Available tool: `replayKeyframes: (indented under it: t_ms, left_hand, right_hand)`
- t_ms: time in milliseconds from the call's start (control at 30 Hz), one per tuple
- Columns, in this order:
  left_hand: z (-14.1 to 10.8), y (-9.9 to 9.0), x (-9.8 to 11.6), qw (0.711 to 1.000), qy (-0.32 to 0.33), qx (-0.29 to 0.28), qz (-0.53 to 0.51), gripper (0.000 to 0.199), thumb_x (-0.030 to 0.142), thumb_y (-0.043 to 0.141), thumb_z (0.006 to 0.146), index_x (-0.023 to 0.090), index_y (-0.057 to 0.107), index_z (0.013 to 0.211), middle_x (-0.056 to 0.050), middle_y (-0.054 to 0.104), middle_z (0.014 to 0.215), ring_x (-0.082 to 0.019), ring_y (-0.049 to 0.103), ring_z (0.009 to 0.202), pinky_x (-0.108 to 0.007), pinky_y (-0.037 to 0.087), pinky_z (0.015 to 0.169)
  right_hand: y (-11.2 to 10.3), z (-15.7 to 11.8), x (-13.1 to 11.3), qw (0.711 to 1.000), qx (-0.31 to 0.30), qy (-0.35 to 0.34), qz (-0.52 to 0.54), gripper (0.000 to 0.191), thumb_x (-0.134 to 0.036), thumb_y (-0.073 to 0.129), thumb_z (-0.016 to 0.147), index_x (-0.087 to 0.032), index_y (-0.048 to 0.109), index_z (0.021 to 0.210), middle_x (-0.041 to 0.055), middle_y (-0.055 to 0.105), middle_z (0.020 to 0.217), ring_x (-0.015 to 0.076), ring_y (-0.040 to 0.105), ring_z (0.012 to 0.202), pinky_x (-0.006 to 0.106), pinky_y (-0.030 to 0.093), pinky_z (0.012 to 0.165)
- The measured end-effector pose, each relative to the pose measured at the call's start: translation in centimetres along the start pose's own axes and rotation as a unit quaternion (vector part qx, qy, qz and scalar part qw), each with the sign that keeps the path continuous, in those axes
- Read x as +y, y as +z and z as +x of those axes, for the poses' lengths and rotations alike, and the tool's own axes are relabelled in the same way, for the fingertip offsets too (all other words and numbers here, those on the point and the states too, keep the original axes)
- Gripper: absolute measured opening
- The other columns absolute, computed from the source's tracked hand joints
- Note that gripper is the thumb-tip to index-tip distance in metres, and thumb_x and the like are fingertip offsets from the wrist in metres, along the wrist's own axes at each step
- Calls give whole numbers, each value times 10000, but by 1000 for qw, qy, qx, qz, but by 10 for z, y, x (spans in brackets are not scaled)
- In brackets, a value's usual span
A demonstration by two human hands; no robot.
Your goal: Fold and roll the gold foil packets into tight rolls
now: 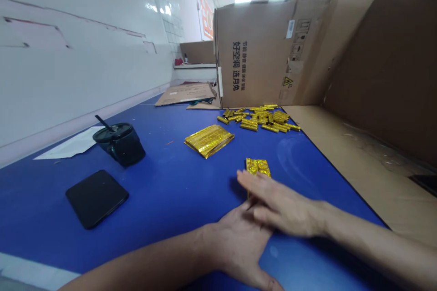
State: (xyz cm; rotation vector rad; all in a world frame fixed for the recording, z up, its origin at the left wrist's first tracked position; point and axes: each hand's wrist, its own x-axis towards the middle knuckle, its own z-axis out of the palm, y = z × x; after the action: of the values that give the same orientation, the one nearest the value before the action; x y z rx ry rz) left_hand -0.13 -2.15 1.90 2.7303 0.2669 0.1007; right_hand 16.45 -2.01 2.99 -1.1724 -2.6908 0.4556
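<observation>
My left hand (242, 241) is turned palm up low over the blue table, thumb spread towards me, its fingers mostly hidden beneath the other hand. Across those fingers lies my right hand (285, 204), flat, with its fingers stretched out and slightly blurred. A crinkled gold foil piece (257, 166) sticks out beyond the right fingertips; the rest of it is covered, and I cannot tell whether it lies between the hands. Farther off, a flat stack of gold foil sheets (209, 140) rests on the table. Behind it is a loose pile of small rolled gold foil tubes (261, 118).
To the left stand a dark lidded cup with a straw (124, 145) and a black flat square object (97, 198). White paper (71, 144) lies behind the cup. Large cardboard (266, 54) walls the back and right. Flattened cardboard (186, 93) lies at the far end.
</observation>
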Motion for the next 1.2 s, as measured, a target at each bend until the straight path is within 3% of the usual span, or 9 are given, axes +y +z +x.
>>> replayKeyframes:
  t_ms: [100, 267, 433, 600, 700, 767, 933, 1067, 1200]
  left_hand:
    - [2, 1, -1, 1000, 8, 10, 0, 898, 630, 461, 663, 188, 82, 1346, -66, 39, 1408, -329, 101, 1251, -438, 126, 1014]
    - [-2, 4, 1, 999, -38, -3, -5, 900, 649, 385, 697, 62, 129, 1329, -144, 137, 1384, -271, 94, 1265, -396, 62, 1032]
    - [-4, 2, 4, 999, -41, -15, -22, 900, 658, 358, 708, 55, 116, 1330, -131, 38, 1395, -242, 13, 1273, -380, 35, 1037]
    - [6, -21, -9, 995, -65, -21, -71, 841, 669, 379, 691, 124, 222, 1313, -114, 276, 1345, -239, 263, 1224, -358, 235, 994]
    - [19, -38, -27, 991, -95, 91, -15, 853, 661, 361, 709, 115, 153, 1330, -115, 72, 1398, -235, 62, 1275, -381, 116, 1026]
    - [29, -40, -41, 988, -111, 106, 15, 872, 655, 334, 725, 97, 66, 1340, -112, -16, 1399, -225, -48, 1273, -388, 63, 1031]
    - [41, -18, -62, 992, -114, 23, 40, 961, 693, 360, 674, 95, 8, 1340, -143, -19, 1394, -238, -59, 1268, -398, 66, 1027]
    - [33, -8, -59, 992, -112, 3, 65, 1017, 729, 358, 633, 102, -23, 1339, -140, -116, 1380, -262, -130, 1249, -413, 54, 1024]
    - [23, -7, -54, 989, -117, -31, 84, 1031, 747, 284, 641, 47, -33, 1329, -163, -70, 1382, -252, -93, 1260, -417, 30, 1024]
  right_hand:
    - [9, -16, -9, 997, -65, -18, 33, 730, -548, 351, 792, -148, 107, 1351, 101, 103, 1402, 215, 96, 1269, 401, 128, 1027]
    - [11, -1, 40, 998, -39, 50, -30, 646, -533, 250, 830, -177, 100, 1348, 88, 71, 1406, 228, 59, 1272, 477, 33, 1014]
    - [9, 16, 65, 994, -15, 83, -74, 654, -564, 216, 819, -202, 91, 1349, 83, 95, 1408, 241, 58, 1273, 519, 62, 992]
    - [13, 16, 64, 993, -11, 76, -94, 652, -563, 195, 821, -192, 103, 1350, 91, 91, 1407, 238, 65, 1273, 522, 72, 988]
    - [15, 16, 66, 992, -4, 66, -104, 659, -563, 222, 816, -189, 122, 1349, 97, 120, 1403, 243, 69, 1272, 520, 52, 990]
    - [16, 17, 67, 992, 0, 60, -110, 706, -578, 283, 791, -179, 118, 1350, 113, 122, 1401, 255, 66, 1271, 519, 38, 990]
    - [16, 17, 69, 993, -14, 66, -98, 829, -625, 358, 729, -162, 65, 1351, 146, 82, 1399, 259, 65, 1271, 510, 37, 991]
    - [14, 16, 67, 992, -21, 82, -91, 861, -661, 354, 702, -168, 77, 1352, 138, 50, 1404, 265, 21, 1271, 512, 27, 989]
    - [15, 15, 67, 992, -9, 97, -82, 992, -700, 369, 656, -81, 17, 1346, 177, 42, 1396, 275, 16, 1269, 492, 34, 999]
